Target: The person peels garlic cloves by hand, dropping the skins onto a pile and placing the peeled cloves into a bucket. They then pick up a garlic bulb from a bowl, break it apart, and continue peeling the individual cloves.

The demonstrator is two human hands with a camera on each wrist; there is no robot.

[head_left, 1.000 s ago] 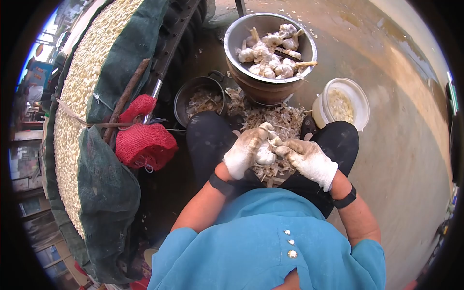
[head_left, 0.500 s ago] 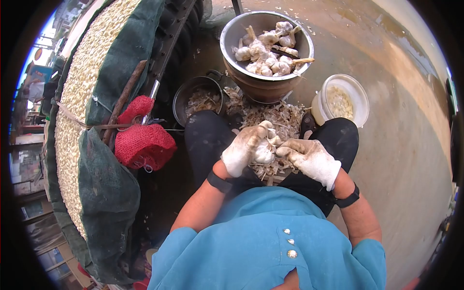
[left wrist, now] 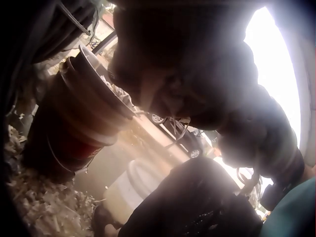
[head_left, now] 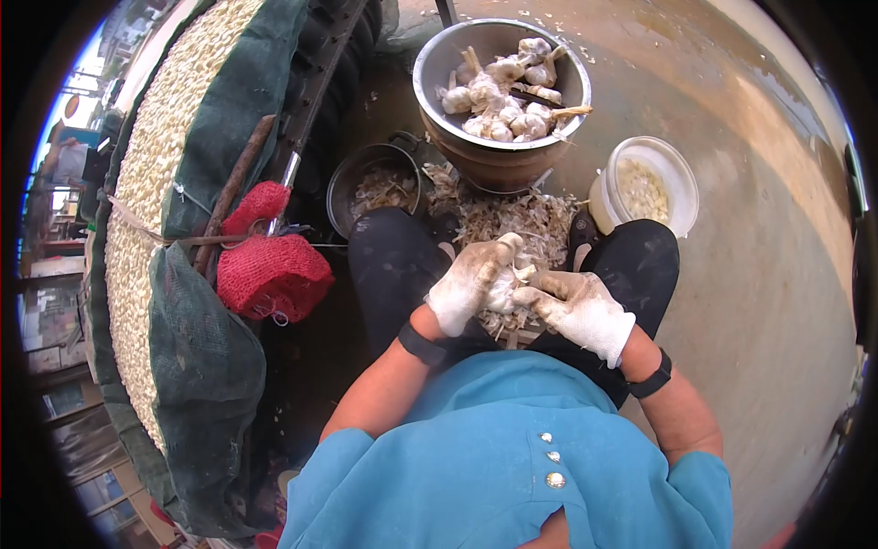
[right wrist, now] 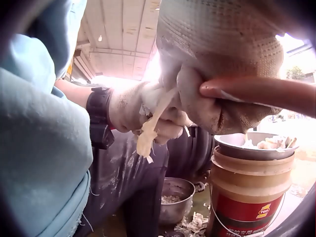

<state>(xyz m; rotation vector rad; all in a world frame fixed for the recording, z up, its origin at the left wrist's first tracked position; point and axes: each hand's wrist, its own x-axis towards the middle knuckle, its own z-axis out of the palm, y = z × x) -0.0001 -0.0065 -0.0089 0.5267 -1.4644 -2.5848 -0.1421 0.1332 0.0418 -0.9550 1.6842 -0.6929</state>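
Observation:
A whitish garlic bulb is between the two gloved hands above the person's lap. The left hand grips it from the left, its fingers curled round it. At the bulb's right side the right hand pinches part of the garlic with thumb and fingers. In the right wrist view, a pale strip of garlic stem or skin hangs between the left hand and the right hand. The left wrist view is dark, and the garlic cannot be made out there.
Ahead, a metal bowl of garlic bulbs stands on a brown bucket. A pot is left, a white tub of cloves right. Peelings lie between the feet; netting and a red mesh bag lie left.
The right hand has shifted slightly left against the garlic, and its grip has changed a little. The left hand still holds the bulb in nearly the same place.

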